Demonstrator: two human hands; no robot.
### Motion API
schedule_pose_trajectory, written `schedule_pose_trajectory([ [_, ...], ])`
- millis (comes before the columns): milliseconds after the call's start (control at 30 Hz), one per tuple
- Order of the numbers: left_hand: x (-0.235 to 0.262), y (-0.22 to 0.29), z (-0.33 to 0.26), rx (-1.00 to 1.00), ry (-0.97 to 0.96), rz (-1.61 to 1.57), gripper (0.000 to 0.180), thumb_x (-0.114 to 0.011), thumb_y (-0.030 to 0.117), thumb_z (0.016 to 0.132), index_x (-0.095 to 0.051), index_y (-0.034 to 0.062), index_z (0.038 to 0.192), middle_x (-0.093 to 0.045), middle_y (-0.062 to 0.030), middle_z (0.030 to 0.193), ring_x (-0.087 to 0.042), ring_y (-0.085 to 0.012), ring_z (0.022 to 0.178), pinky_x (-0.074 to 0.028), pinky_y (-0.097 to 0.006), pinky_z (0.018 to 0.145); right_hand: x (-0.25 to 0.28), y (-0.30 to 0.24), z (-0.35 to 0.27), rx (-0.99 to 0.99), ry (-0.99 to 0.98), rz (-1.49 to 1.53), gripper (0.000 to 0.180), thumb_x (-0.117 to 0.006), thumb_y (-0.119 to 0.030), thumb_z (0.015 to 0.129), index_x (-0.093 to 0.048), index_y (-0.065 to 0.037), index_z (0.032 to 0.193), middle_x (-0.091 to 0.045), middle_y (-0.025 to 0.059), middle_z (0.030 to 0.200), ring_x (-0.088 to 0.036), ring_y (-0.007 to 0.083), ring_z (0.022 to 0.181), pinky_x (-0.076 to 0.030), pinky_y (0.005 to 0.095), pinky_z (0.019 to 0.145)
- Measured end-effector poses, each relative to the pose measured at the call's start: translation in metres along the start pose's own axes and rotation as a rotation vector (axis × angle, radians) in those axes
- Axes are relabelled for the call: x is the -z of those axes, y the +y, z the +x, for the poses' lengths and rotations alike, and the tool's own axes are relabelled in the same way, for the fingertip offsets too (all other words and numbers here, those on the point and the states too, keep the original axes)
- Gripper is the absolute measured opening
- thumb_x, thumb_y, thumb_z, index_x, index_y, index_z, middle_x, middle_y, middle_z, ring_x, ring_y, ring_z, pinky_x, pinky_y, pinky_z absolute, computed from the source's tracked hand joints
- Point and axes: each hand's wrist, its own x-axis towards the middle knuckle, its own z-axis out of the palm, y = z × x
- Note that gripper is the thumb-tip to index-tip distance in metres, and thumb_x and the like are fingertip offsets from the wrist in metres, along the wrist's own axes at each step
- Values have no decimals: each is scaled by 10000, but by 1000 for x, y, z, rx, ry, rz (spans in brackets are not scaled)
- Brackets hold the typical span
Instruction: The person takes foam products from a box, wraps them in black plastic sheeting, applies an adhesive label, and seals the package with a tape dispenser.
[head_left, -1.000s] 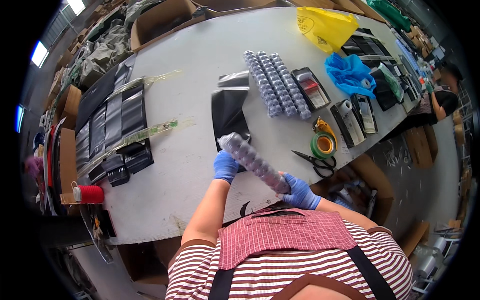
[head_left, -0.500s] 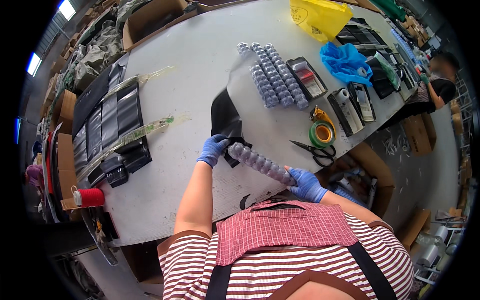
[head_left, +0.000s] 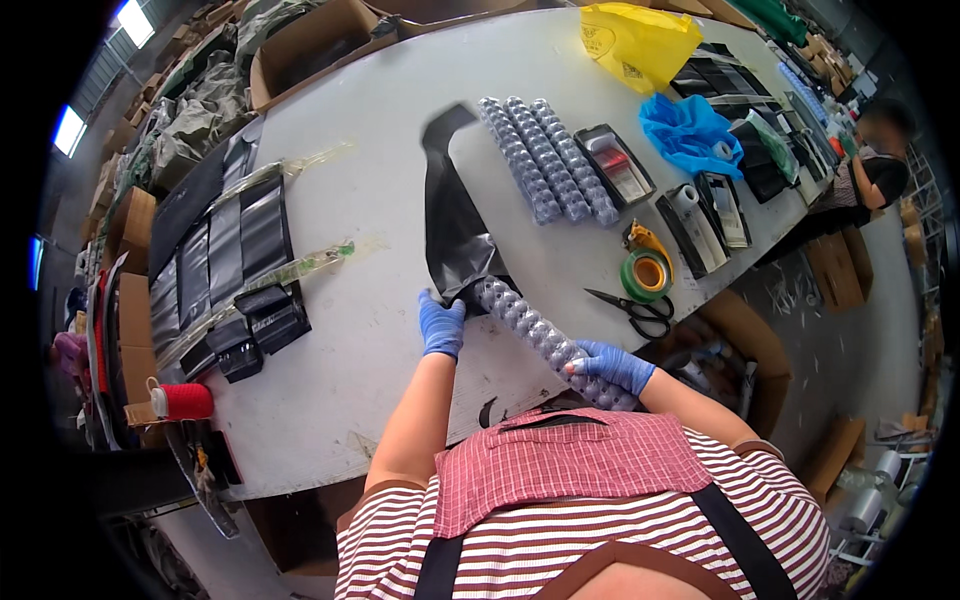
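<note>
My blue-gloved left hand (head_left: 441, 324) pinches the near edge of a long black plastic bag (head_left: 455, 225) that stretches away across the table. In my gloved right hand (head_left: 612, 368) is a long bubble-wrapped roll (head_left: 540, 333), held near its lower end close to my apron. The roll slants up to the left, and its far end meets the bag's mouth; how far it reaches inside is hidden. Beyond lie three similar bubble-wrapped rolls (head_left: 548, 165), side by side.
Scissors (head_left: 640, 312), a tape dispenser (head_left: 647, 262) and black boxes (head_left: 692, 228) lie at the right. Flat black bags (head_left: 215, 250) with clear tape cover the table's left, near a red thread spool (head_left: 182, 401). A yellow bag (head_left: 640, 42) and a co-worker (head_left: 876, 165) are farther right.
The black bag has flung out straighter and farther away over the table. My left hand has shifted slightly right and down, and my right hand grips the roll higher up from its near end.
</note>
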Motion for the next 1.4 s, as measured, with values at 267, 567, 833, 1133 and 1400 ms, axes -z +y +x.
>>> schedule_pose_trajectory([
  [267,-31,-47,44,65,-354,-175,294,-653,90,821,-667,-53,1077,-721,-170,940,-690,-261,801,-533,-357,747,-42,-16,108,248,124,-282,618,-665,-404,865,-496,-38,1334,-610,127,1165,-568,231,1065,-437,350,963],
  [567,-30,-56,39,-8,-255,32,276,-645,126,821,-677,-39,1040,-713,-176,911,-683,-226,787,-529,-339,738,-54,-90,183,455,671,-935,446,-550,-434,922,-620,5,965,-645,288,992,-603,449,967,-485,477,854],
  [833,11,-66,-101,-31,-1036,-160,318,-661,275,766,-693,-17,887,-684,-223,822,-679,-335,787,-523,-407,737,5,50,65,635,64,-1112,210,-571,-239,891,-606,-44,821,-599,210,771,-610,354,717,-483,421,665],
  [1133,1,-23,11,214,-696,-269,175,-598,166,799,-663,4,812,-651,-79,663,-585,-181,532,-468,-327,507,7,-56,116,399,290,-908,285,-494,-282,915,-662,-65,840,-671,160,767,-657,302,691,-504,431,670],
  [1400,-21,2,-23,66,-578,15,402,-706,275,770,-662,-25,1033,-711,-201,908,-681,-337,843,-513,-416,768,34,-33,110,325,218,-789,236,-507,-200,812,-693,-54,824,-662,96,662,-657,210,612,-521,380,607],
])
